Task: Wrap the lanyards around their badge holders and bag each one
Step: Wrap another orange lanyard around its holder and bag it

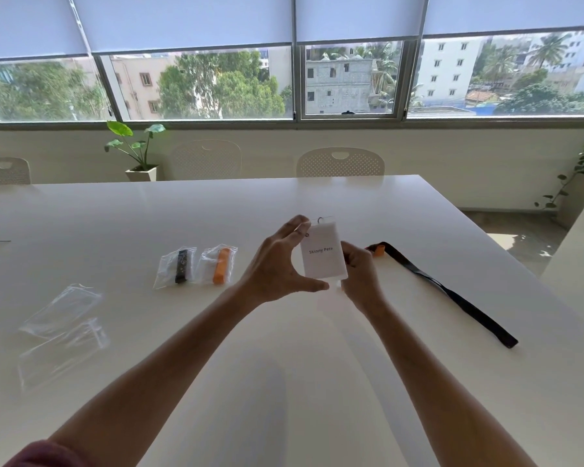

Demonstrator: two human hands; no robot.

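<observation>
A clear badge holder [322, 252] with a white name card is held upright above the table's middle. My left hand [277, 264] pinches it by its top and bottom left corners. From the right side my right hand [359, 271] grips its lower edge. A black lanyard [452, 291] with an orange clip end [379, 249] lies stretched out on the table to the right, running from behind my right hand toward the near right. Two filled bags rest left of my hands: one with a black lanyard [179, 267], one with an orange lanyard [220, 266].
Two empty clear bags [63, 310] [64, 348] lie at the near left of the white table [317, 382]. White chairs [340, 162] stand behind the far edge under the window. Potted plants [139, 153] sit at the back left and far right.
</observation>
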